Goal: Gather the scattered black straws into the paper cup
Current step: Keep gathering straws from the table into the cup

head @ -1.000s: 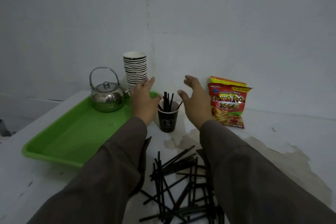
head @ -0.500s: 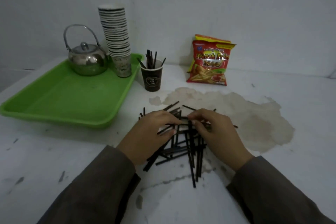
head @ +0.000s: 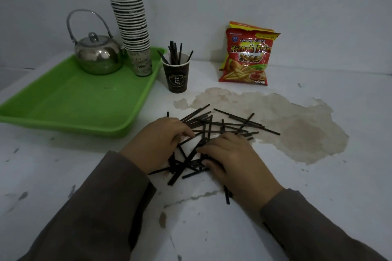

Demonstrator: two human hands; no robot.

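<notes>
Head view shows thin black straws point(head: 214, 131) crisscrossed in a loose pile on the tabletop point(head: 297, 186). Left hand point(head: 158, 144) and right hand point(head: 235, 163) press onto the pile's near side, fingers curled among straws; whether either grip has closed on any I cannot tell. Beyond the hands stands the paper cup point(head: 177, 76), some straws upright inside.

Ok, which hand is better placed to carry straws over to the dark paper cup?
Probably the left hand: it rests on the scattered black straws nearer the dark paper cup.
</notes>
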